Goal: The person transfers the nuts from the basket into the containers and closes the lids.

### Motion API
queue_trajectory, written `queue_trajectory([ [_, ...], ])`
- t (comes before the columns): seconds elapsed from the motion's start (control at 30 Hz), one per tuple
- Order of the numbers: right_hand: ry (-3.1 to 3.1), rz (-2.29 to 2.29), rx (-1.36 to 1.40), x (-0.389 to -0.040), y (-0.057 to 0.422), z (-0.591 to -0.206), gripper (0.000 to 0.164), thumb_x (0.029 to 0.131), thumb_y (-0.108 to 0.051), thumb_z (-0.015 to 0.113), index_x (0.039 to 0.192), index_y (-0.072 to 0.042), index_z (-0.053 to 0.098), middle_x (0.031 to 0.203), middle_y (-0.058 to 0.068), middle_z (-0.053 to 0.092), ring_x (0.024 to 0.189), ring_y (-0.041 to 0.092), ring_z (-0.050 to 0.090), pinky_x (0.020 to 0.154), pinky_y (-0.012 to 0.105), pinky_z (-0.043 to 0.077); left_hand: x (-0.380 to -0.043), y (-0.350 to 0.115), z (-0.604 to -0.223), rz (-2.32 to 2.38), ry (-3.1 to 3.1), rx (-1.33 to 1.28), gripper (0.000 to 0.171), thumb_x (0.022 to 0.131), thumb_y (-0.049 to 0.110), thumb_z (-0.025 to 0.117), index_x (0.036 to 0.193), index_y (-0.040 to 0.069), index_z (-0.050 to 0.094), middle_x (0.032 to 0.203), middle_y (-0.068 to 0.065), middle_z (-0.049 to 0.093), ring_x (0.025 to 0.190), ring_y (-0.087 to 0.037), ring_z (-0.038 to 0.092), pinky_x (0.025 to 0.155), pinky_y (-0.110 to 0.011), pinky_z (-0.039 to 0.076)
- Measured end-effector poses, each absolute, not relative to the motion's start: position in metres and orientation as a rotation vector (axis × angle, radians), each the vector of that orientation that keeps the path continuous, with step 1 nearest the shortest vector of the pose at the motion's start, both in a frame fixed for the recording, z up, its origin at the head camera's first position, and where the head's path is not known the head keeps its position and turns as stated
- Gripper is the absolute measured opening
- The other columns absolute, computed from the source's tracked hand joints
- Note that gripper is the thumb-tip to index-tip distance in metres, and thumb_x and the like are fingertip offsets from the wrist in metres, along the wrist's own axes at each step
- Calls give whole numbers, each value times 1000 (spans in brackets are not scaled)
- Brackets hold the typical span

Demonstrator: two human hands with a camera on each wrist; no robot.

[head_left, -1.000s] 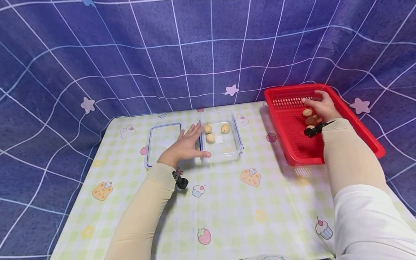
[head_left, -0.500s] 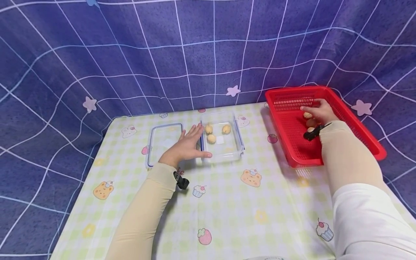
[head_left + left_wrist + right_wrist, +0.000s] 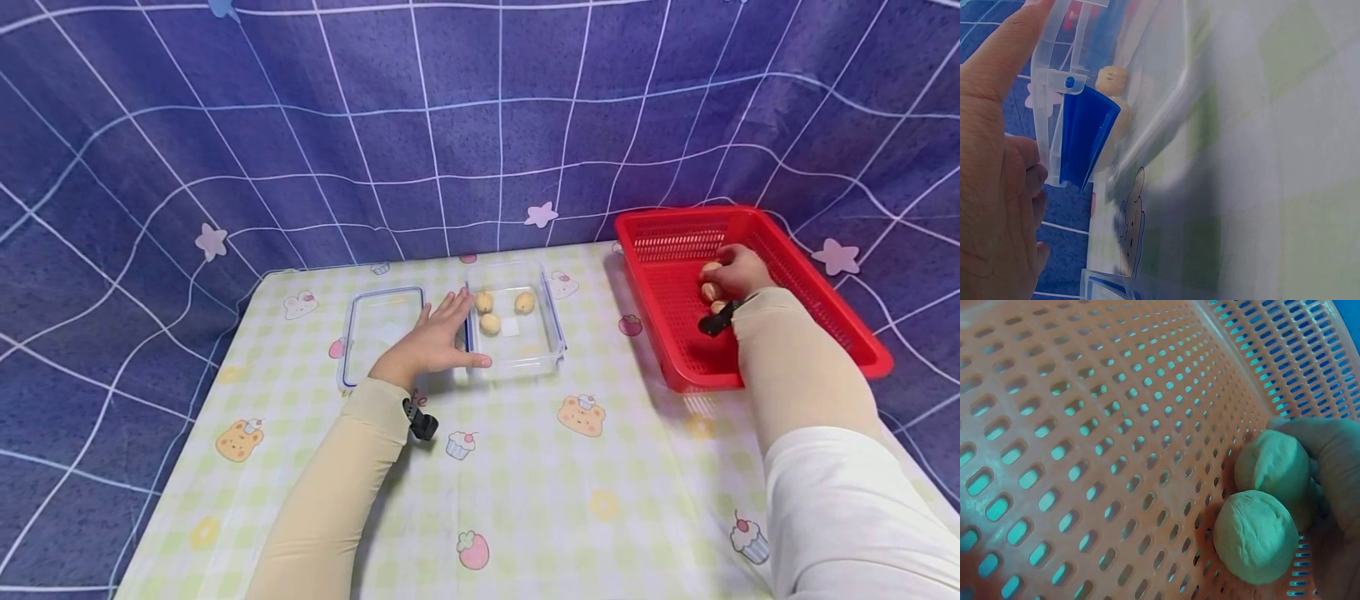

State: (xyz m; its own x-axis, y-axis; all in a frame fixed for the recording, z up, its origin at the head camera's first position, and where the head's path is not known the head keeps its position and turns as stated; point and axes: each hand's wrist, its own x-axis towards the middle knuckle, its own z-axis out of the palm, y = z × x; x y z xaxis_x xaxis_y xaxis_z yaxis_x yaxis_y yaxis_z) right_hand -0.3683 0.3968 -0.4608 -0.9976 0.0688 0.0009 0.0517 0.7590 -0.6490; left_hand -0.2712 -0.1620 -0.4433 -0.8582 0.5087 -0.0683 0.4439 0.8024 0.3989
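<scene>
My left hand (image 3: pixel 431 340) lies with spread, straight fingers along the left side of a clear plastic box (image 3: pixel 517 364). In the left wrist view the thumb stretches along the box rim beside a blue clip (image 3: pixel 1088 134). Three walnuts sit inside the box, one of them a pale walnut (image 3: pixel 524 302) on the right. Down in the red basket (image 3: pixel 675 350), my right hand (image 3: pixel 745 273) curls its fingers and thumb round a walnut (image 3: pixel 1272 461). Another walnut (image 3: pixel 1255 536) lies close beside it in the right wrist view. The hand partly hides the walnuts there.
A clear lid with a blue seal (image 3: pixel 378 333) lies on the table left of the box. The checked tablecloth (image 3: pixel 540 500) covers the table. A blue curtain (image 3: pixel 465 125) hangs behind it, close to the basket's back edge.
My right hand has lowered among the walnuts in the basket, and its fingers and thumb have closed in on one. The left hand stays at the box.
</scene>
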Motion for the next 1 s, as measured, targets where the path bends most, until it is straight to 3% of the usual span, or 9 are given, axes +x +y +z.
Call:
queue_trajectory([
  [0.17, -2964, 996, -109, -366, 394, -459, 52, 90, -21, 68, 130, 9, 53, 114, 31, 60, 98, 39, 55, 87, 38, 44, -271, -161, -445, 566, 2814, 738, 124, 78, 74, 69, 164, 15, 3, 171, -4, -3, 156, -20, -7, 122, -51, -13],
  [0.33, -2965, 963, -107, -366, 395, -459, 49, 91, -22, 64, 128, 8, 56, 119, 32, 59, 101, 41, 55, 97, 50, 44, -271, -161, -444, 568, 2817, 741, 123, 78, 73, 70, 164, 15, 3, 171, -5, -2, 156, -22, -6, 122, -52, -13],
  [0.7, -2891, 974, -119, -367, 397, -452, 49, 92, -26, 66, 128, 8, 60, 117, 30, 62, 96, 38, 58, 82, 36, 46, -272, -160, -445, 555, 2810, 743, 124, 78, 74, 69, 164, 14, 2, 171, -5, -4, 155, -20, -8, 122, -53, -11],
  [0.83, -2868, 976, -101, -368, 395, -446, 50, 91, -25, 69, 127, 8, 60, 105, 26, 66, 80, 23, 60, 68, 23, 44, -273, -161, -445, 542, 2810, 740, 124, 79, 76, 67, 164, 14, 2, 171, -5, -4, 155, -19, -9, 122, -52, -11],
  [0.93, -2856, 964, -100, -368, 393, -441, 49, 91, -26, 68, 126, 7, 61, 100, 21, 69, 74, 16, 58, 68, 22, 43, -273, -161, -444, 531, 2811, 736, 124, 79, 77, 66, 164, 14, 1, 171, -5, -5, 155, -19, -9, 122, -52, -11],
  [1.0, -2854, 968, -107, -368, 390, -439, 51, 91, -27, 66, 128, 7, 60, 102, 22, 68, 77, 18, 59, 71, 25, 43, -274, -162, -445, 520, 2811, 734, 124, 79, 77, 66, 164, 14, 1, 171, -5, -5, 155, -19, -8, 122, -52, -11],
])
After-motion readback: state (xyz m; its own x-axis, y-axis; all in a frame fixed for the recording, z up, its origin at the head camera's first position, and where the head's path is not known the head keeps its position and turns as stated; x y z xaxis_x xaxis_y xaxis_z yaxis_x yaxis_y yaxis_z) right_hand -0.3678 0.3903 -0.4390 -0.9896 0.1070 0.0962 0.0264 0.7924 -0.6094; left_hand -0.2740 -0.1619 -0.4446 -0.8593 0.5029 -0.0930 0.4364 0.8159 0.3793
